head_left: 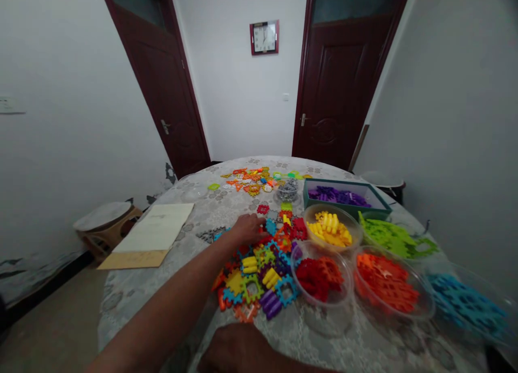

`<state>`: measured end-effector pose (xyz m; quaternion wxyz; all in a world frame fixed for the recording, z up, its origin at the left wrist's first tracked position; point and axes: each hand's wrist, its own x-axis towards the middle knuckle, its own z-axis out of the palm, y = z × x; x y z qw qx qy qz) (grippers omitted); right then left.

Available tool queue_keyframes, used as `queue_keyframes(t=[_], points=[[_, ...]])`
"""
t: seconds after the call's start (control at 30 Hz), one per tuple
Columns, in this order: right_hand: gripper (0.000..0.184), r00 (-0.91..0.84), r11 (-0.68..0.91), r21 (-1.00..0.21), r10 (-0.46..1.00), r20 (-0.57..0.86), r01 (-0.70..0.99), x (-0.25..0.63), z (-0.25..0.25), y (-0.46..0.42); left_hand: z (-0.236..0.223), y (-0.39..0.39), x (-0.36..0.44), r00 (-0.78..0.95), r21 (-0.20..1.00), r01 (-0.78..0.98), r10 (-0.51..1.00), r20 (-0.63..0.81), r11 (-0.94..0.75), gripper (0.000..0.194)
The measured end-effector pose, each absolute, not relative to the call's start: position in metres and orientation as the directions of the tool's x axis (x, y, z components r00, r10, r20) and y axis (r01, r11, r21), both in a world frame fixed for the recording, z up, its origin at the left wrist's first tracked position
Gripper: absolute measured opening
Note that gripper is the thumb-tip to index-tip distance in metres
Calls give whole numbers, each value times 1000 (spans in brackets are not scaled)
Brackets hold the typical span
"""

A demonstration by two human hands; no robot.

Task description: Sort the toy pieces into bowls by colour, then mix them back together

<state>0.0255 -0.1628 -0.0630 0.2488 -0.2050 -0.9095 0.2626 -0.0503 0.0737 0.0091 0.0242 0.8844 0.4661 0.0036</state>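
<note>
My left hand (249,228) reaches across the table to the far edge of a pile of colourful plastic interlocking pieces (263,273). Its fingers are curled together, down on the pieces beside a red one (265,237); what they pinch is hidden. My right hand (238,348) rests low on the lace tablecloth near the table's front edge, just short of the pile. It is in shadow and its fingers do not show.
Clear bowls hold yellow (329,228), dark red (319,276), orange (386,286) and blue pieces (465,305). A teal box (309,196) holds purple ones, beside loose green pieces (388,237). More pieces (254,180) lie farther back; paper on a board (151,235) lies left.
</note>
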Motion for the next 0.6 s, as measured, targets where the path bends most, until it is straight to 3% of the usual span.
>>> queue_keyframes(t=[0.17,0.6], points=[[29,-743,764,-576,559,369,290,26,-65,-167,11,60,-58,575,119,815,816,-49,-567,40],[27,-727,694,-670,599,335,263,34,-41,-168,30,5,-68,509,423,768,859,50,-480,45]])
